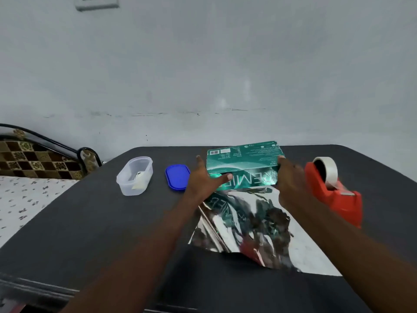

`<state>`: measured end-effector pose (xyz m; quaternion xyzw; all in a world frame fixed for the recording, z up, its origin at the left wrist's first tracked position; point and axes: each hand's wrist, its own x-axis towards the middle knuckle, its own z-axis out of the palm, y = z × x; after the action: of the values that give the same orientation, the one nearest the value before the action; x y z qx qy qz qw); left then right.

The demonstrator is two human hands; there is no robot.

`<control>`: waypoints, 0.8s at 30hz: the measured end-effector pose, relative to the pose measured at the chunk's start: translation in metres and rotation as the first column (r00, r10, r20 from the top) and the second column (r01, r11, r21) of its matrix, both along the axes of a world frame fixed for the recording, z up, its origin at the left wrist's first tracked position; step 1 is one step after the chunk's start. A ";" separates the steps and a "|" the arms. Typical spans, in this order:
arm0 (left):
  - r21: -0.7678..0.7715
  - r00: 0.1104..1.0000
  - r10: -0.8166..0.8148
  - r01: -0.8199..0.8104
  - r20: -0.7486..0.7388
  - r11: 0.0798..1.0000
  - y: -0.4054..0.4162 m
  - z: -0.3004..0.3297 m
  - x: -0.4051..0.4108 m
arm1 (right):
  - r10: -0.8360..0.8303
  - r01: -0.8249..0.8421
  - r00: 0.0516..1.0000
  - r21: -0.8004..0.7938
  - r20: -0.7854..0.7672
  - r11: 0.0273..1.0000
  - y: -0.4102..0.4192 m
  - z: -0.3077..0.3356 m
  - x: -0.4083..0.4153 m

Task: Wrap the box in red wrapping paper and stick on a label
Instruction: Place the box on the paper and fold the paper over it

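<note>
A green box (242,162) with white lettering is held between both hands, tilted, at the far edge of a shiny sheet of wrapping paper (255,224). The sheet lies silver side up on the dark table and mirrors the box; a bit of red shows near its front edge. My left hand (204,180) grips the box's left end, thumb across its front face. My right hand (291,179) holds its right end. A red tape dispenser (331,193) with a white tape roll stands just right of my right hand.
A clear plastic tub (135,176) with small paper pieces inside sits at the left, its blue lid (177,176) beside it. The dark table (90,222) ends near the wall. A bed with a patterned sheet (24,195) lies to the left.
</note>
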<state>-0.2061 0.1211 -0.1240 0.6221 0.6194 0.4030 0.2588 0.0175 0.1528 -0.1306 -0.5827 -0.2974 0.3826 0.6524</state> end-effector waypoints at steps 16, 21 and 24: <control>0.046 0.987 -0.049 0.056 -0.154 0.997 0.015 -0.037 -0.012 | 0.097 -0.057 0.973 -0.189 0.208 0.980 0.003 -0.020 0.010; 0.015 0.940 -0.062 0.071 -0.335 0.997 0.012 -0.039 -0.014 | 0.068 -0.021 0.966 -0.186 0.249 0.982 0.004 -0.025 0.011; -0.011 0.911 -0.062 0.063 -0.409 0.998 0.008 -0.040 -0.021 | 0.055 0.004 0.944 -0.178 0.326 0.984 0.003 -0.023 0.010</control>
<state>-0.2272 0.1286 -0.1639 0.7125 0.6391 0.2561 0.1357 0.0275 0.1560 -0.1536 -0.6899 -0.3746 0.3131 0.5344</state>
